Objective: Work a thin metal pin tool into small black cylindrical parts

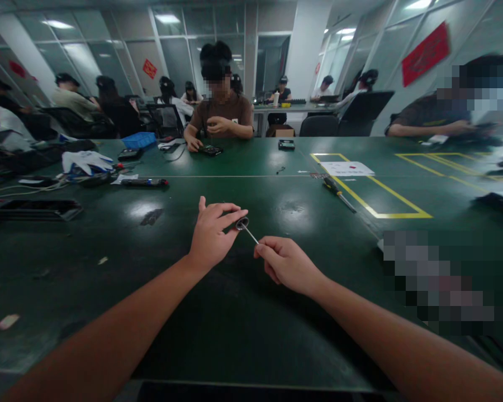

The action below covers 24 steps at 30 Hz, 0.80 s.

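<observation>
My left hand (212,234) is closed over the table, its thumb and fingertips pinching a small round dark part (240,225) with a shiny rim. From the right, my right hand (285,261) grips a thin, pale metal rod (251,235) between thumb and curled fingers. The rod's far tip meets the round part; whether it is fixed to it or only pushed in, I cannot tell. The rod's near end is hidden inside my right hand.
Beyond my hands, a screwdriver (339,194) lies by a white sheet (347,168) and yellow tape outlines on the green table (243,335). At the left are a pen-like tool (145,182), white gloves (87,163) and a black tray (33,210). A co-worker (220,114) sits opposite.
</observation>
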Motion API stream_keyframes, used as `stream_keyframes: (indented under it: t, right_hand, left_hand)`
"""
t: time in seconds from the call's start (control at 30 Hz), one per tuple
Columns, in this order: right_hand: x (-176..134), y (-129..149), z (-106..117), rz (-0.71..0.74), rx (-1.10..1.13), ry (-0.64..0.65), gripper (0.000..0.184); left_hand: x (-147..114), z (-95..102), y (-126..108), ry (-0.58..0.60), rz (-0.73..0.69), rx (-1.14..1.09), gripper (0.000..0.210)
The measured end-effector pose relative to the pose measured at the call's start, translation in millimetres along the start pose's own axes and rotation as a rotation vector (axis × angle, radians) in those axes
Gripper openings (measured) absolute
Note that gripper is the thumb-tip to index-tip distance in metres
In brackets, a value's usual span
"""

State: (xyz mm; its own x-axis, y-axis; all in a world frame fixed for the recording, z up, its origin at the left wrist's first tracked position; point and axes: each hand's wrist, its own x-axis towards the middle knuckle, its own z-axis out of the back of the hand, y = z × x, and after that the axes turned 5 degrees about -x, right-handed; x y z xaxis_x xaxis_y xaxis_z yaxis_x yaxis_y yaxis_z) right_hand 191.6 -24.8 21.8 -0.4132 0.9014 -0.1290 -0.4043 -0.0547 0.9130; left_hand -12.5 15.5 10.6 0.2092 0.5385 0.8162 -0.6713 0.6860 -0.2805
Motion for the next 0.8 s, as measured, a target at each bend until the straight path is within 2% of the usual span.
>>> stream_keyframes:
  t: [0.4,0.63,0.8]
  right_hand:
    - [-2.6,3.4,-2.3,-0.037,0.069,0.038,0.024]
    - [-4.9,2.5,-2.6,0.012,0.057,0.018,0.024]
    - [-4.0,2.8,-2.5,-0.009,0.044,0.015,0.023]
  left_hand:
    - [-2.0,-1.3,-0.8,0.028,0.004,-0.019,0.026]
    - [-1.4,-2.6,2.3,0.022,0.094,-0.045,0.027]
    - [-1.7,-3.0,3.4,0.026,0.116,-0.049,0.027]
